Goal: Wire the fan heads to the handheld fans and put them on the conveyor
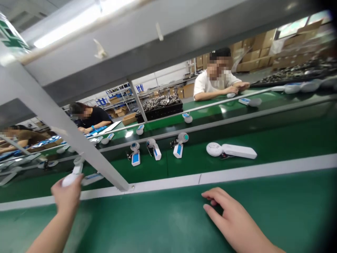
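Gripping a blurred device (76,171), likely light, stiff and slick, sensibly by its near end, the left hand (67,195) is occupied while the right hand (230,212) hovers empty.

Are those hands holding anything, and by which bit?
The left hand holds a white gadget by its rounded near end; the right hand holds nothing.
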Available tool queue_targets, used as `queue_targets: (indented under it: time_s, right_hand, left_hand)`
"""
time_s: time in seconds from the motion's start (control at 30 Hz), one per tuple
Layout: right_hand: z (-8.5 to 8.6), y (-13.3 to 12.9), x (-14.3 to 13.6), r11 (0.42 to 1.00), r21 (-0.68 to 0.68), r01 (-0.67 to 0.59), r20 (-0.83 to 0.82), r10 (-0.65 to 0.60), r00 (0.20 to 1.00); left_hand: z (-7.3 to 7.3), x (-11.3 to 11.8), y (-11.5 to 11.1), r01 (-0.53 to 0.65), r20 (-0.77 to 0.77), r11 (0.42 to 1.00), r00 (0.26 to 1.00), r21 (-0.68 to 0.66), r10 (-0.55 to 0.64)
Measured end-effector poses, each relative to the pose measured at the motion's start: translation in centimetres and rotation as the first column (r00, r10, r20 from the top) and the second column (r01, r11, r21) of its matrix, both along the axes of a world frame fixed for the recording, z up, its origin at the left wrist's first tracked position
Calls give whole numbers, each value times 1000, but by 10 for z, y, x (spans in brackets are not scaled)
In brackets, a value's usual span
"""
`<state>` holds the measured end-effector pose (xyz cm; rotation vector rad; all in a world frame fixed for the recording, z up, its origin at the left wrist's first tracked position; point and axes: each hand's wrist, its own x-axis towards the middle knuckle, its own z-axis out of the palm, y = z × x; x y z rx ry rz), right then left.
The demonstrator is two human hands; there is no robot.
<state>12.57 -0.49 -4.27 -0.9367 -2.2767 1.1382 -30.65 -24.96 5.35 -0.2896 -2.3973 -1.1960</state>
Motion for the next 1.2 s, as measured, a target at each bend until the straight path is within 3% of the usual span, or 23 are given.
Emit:
queue_targets:
  time_s: [0.1,0.17,0.2,0.27,0.3,0.37,0.43,0.5,0.57,0.63,0.7,0.77,0.8,0.83,0.97,1.1,1.2]
  right_hand:
    - [1,-1,-1,1000,-3,-4,8,4,1000]
    - [0,-1,-1,1000,-3,-6,13,6,1000]
    - [0,-1,-1,1000,0,-9,13,9,1000]
    - [0,-3,0,999,14,-35,7,34,999]
    - [2,-5,0,998,27,-62,1,62,998]
    - [7,-11,2,987,66,-145,-3,145,989]
    - [15,-18,4,969,111,-221,9,222,975]
    - [22,-23,4,964,149,-219,23,218,976]
    - [26,-23,4,973,169,-154,26,152,988]
    - [26,-21,4,987,122,-102,40,98,994]
    - [23,-19,4,997,4,-80,46,79,996]
    - [18,-19,3,990,-121,-73,18,75,997]
    - [16,-19,1,984,-164,-71,-6,71,997]
    - [15,-20,0,979,-194,-68,-29,63,998]
    - [13,-20,-7,976,-203,-77,-135,49,990]
    - [12,-16,-6,975,-162,-150,-199,116,973]
    - [14,-11,-3,966,-171,-196,-219,156,963]
  left_hand:
    - [5,22,-35,52,130,993,989,101,-65]
    - [3,50,-40,212,288,961,923,180,-257]
    - [-1,68,-36,299,384,924,845,238,-372]
    - [-12,108,-15,409,570,769,516,492,-640]
    - [-18,128,1,445,604,698,356,561,-713]
    - [-33,165,40,499,599,570,121,653,-791]
    - [-45,197,80,470,562,484,-31,738,-826]
    - [-53,221,117,470,537,430,-118,771,-835]
    - [-56,237,146,556,552,392,-148,733,-821]
    - [-55,246,163,686,587,370,-103,626,-803]
    - [-51,249,167,812,596,384,55,440,-801]
    - [-50,250,159,858,569,448,244,251,-785]
    - [-50,251,152,855,576,479,293,198,-763]
    - [-51,252,144,848,615,497,296,183,-731]
    - [-60,260,117,830,788,489,104,268,-607]
    - [-61,267,112,802,745,526,161,284,-647]
    - [-60,265,116,759,735,530,102,378,-670]
